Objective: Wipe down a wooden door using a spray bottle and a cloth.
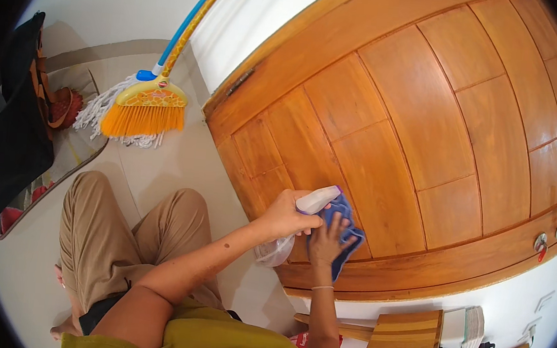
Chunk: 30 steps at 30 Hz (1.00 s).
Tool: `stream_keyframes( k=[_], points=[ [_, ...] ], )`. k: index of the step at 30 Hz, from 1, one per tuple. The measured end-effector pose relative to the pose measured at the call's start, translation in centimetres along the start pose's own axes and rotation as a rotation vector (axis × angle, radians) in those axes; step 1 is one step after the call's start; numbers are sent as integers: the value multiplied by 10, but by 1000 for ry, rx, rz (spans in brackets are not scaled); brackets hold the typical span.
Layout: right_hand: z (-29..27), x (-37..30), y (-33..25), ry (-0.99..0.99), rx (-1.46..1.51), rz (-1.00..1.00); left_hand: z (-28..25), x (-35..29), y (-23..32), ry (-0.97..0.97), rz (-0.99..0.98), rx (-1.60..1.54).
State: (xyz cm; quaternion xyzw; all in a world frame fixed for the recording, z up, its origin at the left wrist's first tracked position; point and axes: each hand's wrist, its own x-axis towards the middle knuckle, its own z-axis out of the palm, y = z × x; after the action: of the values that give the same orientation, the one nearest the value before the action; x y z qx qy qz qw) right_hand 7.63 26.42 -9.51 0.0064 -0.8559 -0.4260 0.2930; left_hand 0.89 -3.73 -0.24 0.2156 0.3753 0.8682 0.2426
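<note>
My left hand [288, 216] is wrapped round the neck of a spray bottle [318, 200] with a white trigger head. Its clear body [274, 250] hangs below my wrist, and the nozzle points toward the wooden door [392, 157]. Just to the right, my right hand [329, 243] presses a blue cloth [348, 214] flat against the lower part of the door, fingers spread over it. Part of the cloth sticks out past my fingers on both sides. My left forearm crosses in front of my knees.
A yellow broom [148, 113] with orange bristles and a white string mop [99, 102] lean at the wall. On the left, a black bag [19, 145] stands on a mat [86, 140]. A wooden stool-like piece [403, 337] is at the lower right; keys [540, 245] hang in the door lock.
</note>
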Motion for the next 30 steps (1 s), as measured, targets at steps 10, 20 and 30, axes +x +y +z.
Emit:
stream_keyframes(
  k=[10,20,30],
  points=[
    [-95,119,121,403,0,538,-13,-2,3,-1,-5,-33],
    [-32,170,-38,215,118,278,-26,-1,11,70,21,10],
    [6,65,-53,-218,327,-134,-20,-8,26,15,70,32]
  ],
)
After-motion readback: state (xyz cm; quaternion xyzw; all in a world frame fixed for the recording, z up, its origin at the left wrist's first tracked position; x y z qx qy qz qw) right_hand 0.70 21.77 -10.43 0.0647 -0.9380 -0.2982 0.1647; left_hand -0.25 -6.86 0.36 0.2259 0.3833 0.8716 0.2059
